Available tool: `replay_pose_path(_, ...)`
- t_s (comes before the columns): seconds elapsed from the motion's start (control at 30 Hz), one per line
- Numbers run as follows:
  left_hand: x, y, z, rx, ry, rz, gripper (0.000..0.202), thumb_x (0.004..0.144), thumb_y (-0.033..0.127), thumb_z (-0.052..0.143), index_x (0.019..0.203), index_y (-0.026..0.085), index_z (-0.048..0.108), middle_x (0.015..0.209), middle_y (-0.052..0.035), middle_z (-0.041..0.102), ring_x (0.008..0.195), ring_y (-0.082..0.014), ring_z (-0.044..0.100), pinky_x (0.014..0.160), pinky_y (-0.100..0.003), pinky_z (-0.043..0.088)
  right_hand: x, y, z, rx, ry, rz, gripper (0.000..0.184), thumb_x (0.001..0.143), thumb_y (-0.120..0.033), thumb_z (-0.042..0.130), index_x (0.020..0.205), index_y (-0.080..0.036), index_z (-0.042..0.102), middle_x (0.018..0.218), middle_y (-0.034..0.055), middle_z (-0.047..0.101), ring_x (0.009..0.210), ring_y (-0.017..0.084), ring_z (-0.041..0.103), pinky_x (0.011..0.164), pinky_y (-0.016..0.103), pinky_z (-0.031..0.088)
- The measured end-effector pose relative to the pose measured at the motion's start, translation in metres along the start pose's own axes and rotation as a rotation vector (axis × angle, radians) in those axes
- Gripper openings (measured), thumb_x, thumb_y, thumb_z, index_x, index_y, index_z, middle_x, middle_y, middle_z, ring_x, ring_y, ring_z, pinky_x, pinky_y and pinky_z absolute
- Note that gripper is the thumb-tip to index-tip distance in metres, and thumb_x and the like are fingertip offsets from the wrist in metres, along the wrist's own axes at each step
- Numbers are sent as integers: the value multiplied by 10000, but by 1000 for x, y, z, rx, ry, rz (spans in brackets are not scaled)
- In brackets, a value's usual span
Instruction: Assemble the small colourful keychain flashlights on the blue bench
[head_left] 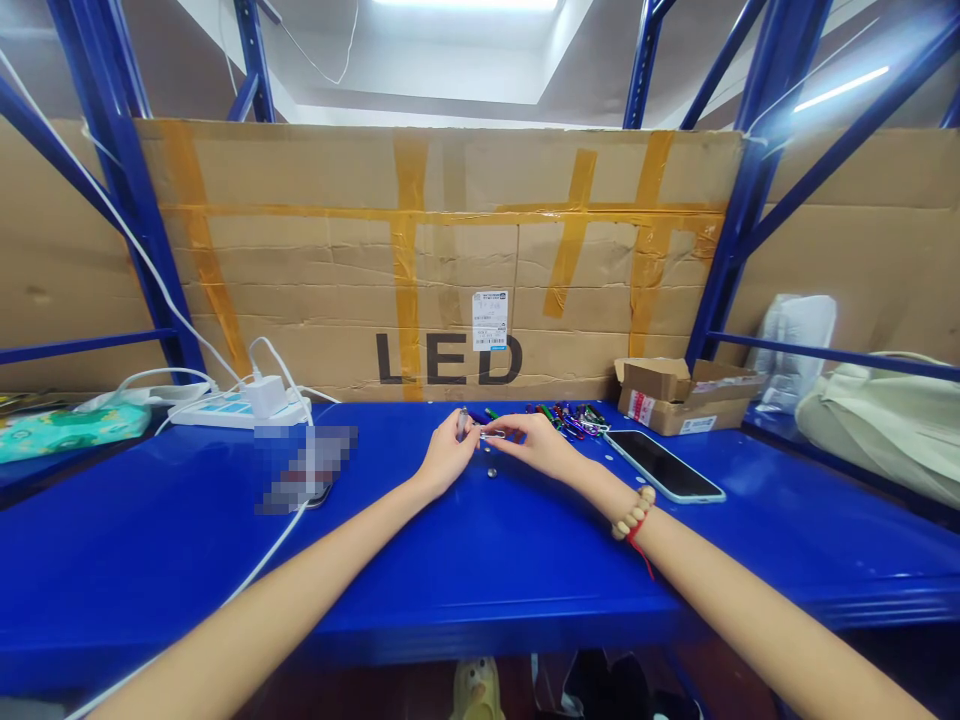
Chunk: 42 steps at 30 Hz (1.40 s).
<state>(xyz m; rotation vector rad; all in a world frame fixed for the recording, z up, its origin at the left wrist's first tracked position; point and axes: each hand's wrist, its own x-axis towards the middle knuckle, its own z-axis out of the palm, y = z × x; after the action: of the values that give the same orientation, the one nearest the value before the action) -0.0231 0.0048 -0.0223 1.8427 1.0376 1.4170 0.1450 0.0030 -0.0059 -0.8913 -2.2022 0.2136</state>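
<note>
1. Hands meet over the middle of the blue tabletop (480,560), fingertips nearly touching
2. Left hand (448,455) is pinched on a small silver piece (463,422), held upright just above the surface
3. Right hand (536,443) is pinched on a thin metal clip (491,434) that points toward the left fingers; a bead bracelet (634,512) with a red cord sits on its wrist
4. Two small round bits (491,473) lie on the tabletop just below the hands; what they are is too small to tell
5. Heap of coloured pieces (571,418) lies just behind the right hand, and a dark-screened phone (664,466) lies face up near it to the right
6. Small cardboard box (686,395) stands behind the phone, close to the big cardboard sheet (337,280) marked LED
7. White power strip (217,410) with a plugged charger (266,395) lies well apart on the left, its cables trailing over the tabletop
</note>
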Motion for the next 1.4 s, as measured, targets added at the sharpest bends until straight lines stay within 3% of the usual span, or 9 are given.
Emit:
replay_pose_path(0.07,0,3,-2,55,28,50,208,735,260,521,615,194,365,559,49,440,552,-91,405,567,-211,315,-1,0,0,-28,24,-7,284,802,-308,563,1047,-184,637,874,50,694,719,139,614,648,236,459)
replay_pose_path(0.17,0,6,-4,131,-29,131,207,738,256,513,608,199,363,544,54,407,518,-89,356,533,-210,273,-2,0,0,-155,-11,-57,276,818,-269,544,1062,-178,635,863,65,690,712,147,607,659,244,443)
replay_pose_path(0.37,-3,4,-7,222,-158,227,130,728,189,495,632,216,412,524,45,414,468,-106,326,495,-227,222,-3,-7,3,-370,-106,-107,161,808,-176,537,880,-129,673,757,93,677,655,157,593,620,229,389)
replay_pose_path(0.73,-1,-3,-7,285,-156,271,130,758,163,455,656,221,400,546,41,432,477,-114,358,497,-219,231,-1,-12,6,-402,-53,-72,188,814,-142,506,660,-139,613,612,45,615,532,107,493,532,211,291)
replay_pose_path(1.03,-5,7,-4,250,-80,167,182,763,267,489,645,218,359,533,58,416,483,-104,365,523,-214,251,0,-7,2,-337,60,-58,210,844,-209,474,721,-147,633,609,34,584,539,108,475,555,209,326)
replay_pose_path(1.17,-8,10,-2,417,-68,96,173,730,249,488,595,211,386,498,55,414,455,-102,327,507,-222,225,-1,-9,1,-254,172,-32,278,863,-285,435,841,-139,670,638,53,605,557,126,500,572,225,364)
replay_pose_path(1.27,-8,8,-1,520,-90,68,190,734,254,464,560,204,408,505,35,446,468,-109,334,501,-225,216,-1,-14,5,-162,233,-21,332,856,-358,438,834,-141,689,602,39,598,532,120,485,545,225,375)
replay_pose_path(1.4,-8,10,-2,561,-140,20,167,751,278,434,609,208,487,565,20,511,523,-121,418,517,-220,240,0,-20,10,22,212,-2,377,842,-405,455,784,-123,698,577,32,596,501,109,488,494,212,380)
